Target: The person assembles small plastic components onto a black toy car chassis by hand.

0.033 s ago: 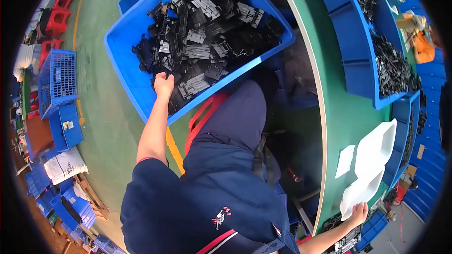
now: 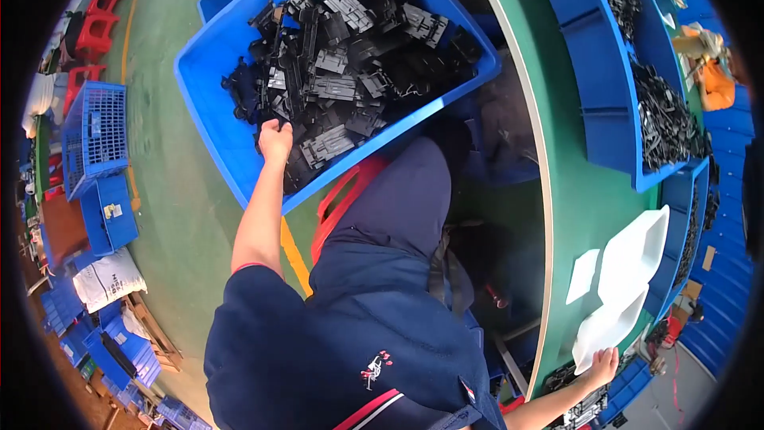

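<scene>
At the near left corner of a large blue bin (image 2: 208, 123), my left hand (image 2: 275, 142) is closed, its fingers curled on a black plastic part (image 2: 284, 123) that is mostly hidden. A heap of black moulded plastic parts (image 2: 334, 86) fills much of that bin. Over on the right, my right hand (image 2: 602, 368) is closed at the near edge of a white open two-part box (image 2: 609, 322), thumb and fingers pinching its rim. The box lies on the green table top (image 2: 561, 215).
A white sheet (image 2: 583, 276) lies beside the box. Blue bins (image 2: 597, 103) of small black parts line the table's far side. On the left are a blue crate (image 2: 99, 131), red stools (image 2: 95, 36) and a white sack (image 2: 110, 279). A person in orange (image 2: 718, 84) is at far right.
</scene>
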`<control>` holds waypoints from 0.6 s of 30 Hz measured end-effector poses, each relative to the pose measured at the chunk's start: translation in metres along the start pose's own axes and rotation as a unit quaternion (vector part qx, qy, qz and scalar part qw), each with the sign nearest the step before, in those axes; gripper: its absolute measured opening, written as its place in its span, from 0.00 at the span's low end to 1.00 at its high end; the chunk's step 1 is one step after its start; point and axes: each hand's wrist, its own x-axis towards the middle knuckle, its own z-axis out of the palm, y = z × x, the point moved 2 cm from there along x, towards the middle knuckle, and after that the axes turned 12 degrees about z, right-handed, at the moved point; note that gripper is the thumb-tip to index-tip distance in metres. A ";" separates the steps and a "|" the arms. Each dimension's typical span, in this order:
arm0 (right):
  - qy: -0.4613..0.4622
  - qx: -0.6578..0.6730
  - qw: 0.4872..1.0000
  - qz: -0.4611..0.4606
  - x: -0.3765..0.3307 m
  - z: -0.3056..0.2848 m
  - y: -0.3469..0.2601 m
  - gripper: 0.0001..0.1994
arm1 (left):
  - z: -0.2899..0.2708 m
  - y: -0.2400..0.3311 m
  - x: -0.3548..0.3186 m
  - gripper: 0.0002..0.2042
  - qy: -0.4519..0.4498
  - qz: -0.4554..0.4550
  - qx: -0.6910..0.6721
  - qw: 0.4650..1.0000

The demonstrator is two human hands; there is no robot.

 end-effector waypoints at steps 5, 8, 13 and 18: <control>0.079 0.023 0.995 0.052 -0.041 -0.019 -0.009 0.16 | 0.030 0.023 0.048 0.15 0.103 0.101 -0.055 0.988; 0.101 0.041 0.993 0.052 -0.047 -0.031 -0.008 0.16 | 0.055 0.027 0.080 0.30 0.004 0.078 0.041 0.996; 0.111 0.031 0.992 0.049 -0.071 -0.032 -0.020 0.14 | 0.064 0.039 0.097 0.32 -0.147 0.028 0.144 0.978; 0.117 0.046 0.991 0.032 -0.081 -0.041 -0.021 0.16 | 0.039 0.047 0.078 0.15 -0.093 0.046 -0.008 0.995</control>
